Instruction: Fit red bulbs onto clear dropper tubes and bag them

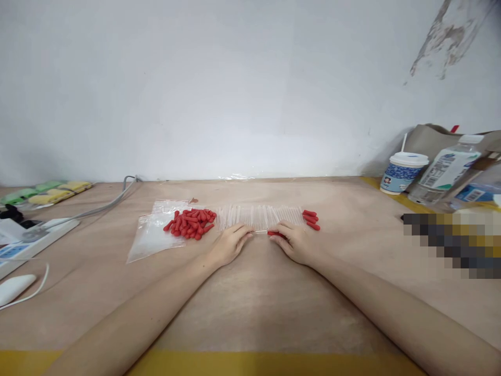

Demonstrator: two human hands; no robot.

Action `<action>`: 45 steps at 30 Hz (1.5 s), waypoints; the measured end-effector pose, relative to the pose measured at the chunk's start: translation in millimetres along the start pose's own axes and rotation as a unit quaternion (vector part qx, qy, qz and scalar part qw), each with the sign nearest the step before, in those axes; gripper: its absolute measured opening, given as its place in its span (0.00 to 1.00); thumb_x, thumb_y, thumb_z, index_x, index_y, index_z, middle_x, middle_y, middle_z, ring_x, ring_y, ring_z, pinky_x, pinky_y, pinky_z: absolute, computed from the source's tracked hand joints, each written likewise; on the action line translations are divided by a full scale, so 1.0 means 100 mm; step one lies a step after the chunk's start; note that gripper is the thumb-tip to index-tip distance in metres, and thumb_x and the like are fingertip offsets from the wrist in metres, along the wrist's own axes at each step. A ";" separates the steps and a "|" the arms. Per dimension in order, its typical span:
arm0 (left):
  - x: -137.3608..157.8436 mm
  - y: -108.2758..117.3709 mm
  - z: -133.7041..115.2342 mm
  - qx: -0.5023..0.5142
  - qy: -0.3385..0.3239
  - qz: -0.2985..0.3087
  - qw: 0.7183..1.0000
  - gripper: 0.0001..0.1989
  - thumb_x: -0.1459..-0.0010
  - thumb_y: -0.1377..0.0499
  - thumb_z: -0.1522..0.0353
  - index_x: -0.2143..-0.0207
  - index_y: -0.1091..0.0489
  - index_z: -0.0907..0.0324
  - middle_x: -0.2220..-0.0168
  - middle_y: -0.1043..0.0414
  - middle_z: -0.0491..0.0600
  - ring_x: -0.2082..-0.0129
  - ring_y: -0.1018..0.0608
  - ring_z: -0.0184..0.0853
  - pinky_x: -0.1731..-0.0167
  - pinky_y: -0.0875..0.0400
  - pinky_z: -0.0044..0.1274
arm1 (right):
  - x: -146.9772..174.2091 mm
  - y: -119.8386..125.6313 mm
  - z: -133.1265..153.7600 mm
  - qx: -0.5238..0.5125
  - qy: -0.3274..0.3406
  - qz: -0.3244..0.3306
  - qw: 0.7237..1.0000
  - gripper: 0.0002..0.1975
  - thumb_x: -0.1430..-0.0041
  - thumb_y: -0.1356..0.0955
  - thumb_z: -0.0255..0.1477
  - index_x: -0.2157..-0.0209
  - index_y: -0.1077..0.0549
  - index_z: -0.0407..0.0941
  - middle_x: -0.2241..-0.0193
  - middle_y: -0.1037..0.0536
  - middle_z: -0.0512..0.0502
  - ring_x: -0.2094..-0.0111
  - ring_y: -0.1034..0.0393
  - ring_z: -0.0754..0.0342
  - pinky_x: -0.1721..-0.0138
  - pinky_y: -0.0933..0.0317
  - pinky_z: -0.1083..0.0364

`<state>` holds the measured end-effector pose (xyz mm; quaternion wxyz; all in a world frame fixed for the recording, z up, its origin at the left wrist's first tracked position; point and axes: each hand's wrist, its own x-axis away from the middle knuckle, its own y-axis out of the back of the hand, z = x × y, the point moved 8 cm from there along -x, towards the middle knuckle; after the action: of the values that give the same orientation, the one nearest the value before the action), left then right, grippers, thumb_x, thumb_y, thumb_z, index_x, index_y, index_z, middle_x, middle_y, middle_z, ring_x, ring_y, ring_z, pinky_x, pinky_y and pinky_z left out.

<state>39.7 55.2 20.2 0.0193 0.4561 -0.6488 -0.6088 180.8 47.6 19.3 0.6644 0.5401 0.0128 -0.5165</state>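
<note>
My left hand (pixel 234 243) is closed on one end of a thin clear dropper tube (pixel 260 232), held level just above the table or on it; I cannot tell which. At the tube's other end, my right hand (pixel 293 241) pinches a red rubber dropper bulb (pixel 275 233), which meets the tube or nearly so. Behind both hands lies a row of clear tubes (pixel 254 215), side by side. A heap of red bulbs (pixel 191 223) rests left of the row, partly on clear plastic bags (pixel 151 237). Several red-capped pieces (pixel 312 219) stick out at the row's right end.
A paper cup with a straw (pixel 403 175) and a plastic bottle (pixel 446 169) stand at the right, before a grey bag (pixel 426 137). On the left are a power strip (pixel 43 243), a grey cable (pixel 105 208), a white mouse (pixel 16 289) and yellow-green packs (pixel 47 193). A wall closes off the back.
</note>
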 end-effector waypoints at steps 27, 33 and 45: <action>0.02 0.00 -0.05 -0.006 -0.041 -0.021 0.999 0.13 0.38 0.53 0.69 0.55 0.33 0.59 0.63 0.28 0.51 0.65 0.25 0.33 0.64 0.29 0.24 | -0.02 0.04 0.04 -0.013 0.004 0.000 1.000 0.12 0.38 0.42 0.29 0.60 0.30 0.45 0.65 0.28 0.45 0.66 0.32 0.56 0.64 0.36 0.55; 0.02 0.00 -0.06 -0.004 -0.056 -0.024 0.998 0.13 0.38 0.52 0.69 0.55 0.32 0.58 0.64 0.28 0.51 0.66 0.25 0.31 0.66 0.29 0.22 | -0.03 0.03 0.04 -0.025 0.014 0.009 1.000 0.10 0.39 0.40 0.31 0.60 0.30 0.46 0.65 0.28 0.45 0.66 0.32 0.56 0.64 0.36 0.55; 0.03 0.00 -0.17 -0.005 -0.112 -0.008 0.994 0.15 0.40 0.53 0.74 0.54 0.33 0.59 0.62 0.27 0.52 0.64 0.25 0.31 0.65 0.28 0.22 | 0.00 0.06 0.08 -0.026 0.050 0.004 0.998 0.10 0.40 0.41 0.27 0.63 0.29 0.45 0.67 0.26 0.47 0.67 0.32 0.57 0.66 0.37 0.57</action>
<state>48.0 40.4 23.0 -0.0565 0.3904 -0.6402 -0.6592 180.3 41.0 27.1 0.6789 0.5481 0.0572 -0.4852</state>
